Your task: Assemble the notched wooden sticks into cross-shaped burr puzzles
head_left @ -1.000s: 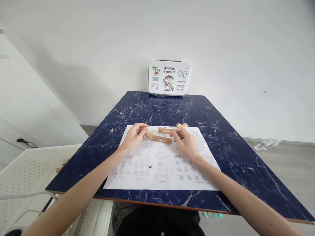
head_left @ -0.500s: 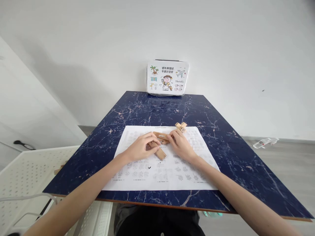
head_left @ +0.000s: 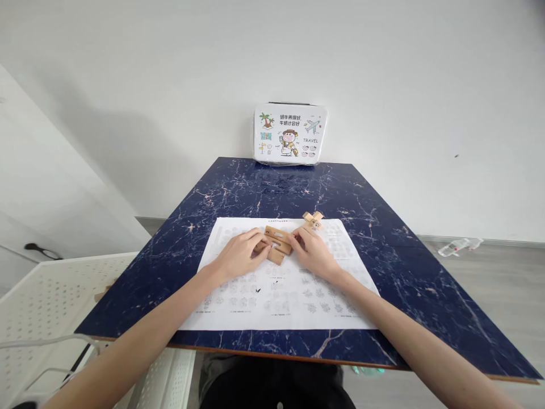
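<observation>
Several notched wooden puzzle bars lie crossed together on a printed paper sheet in the middle of the dark blue marble table. My left hand has its fingers closed on the left end of the bars. From the other side, my right hand pinches their right end. Just beyond my right hand lies a small joined pair of wooden pieces, apart from both hands.
A white carton with cartoon travel pictures stands at the table's far edge against the wall. A white perforated rack sits low on the left. A plastic bottle lies on the floor at the right.
My hands have drawn closer together. The spread-out wooden bars have been gathered and pushed into one crossed bundle between my fingers. The small joined pair has not moved.
</observation>
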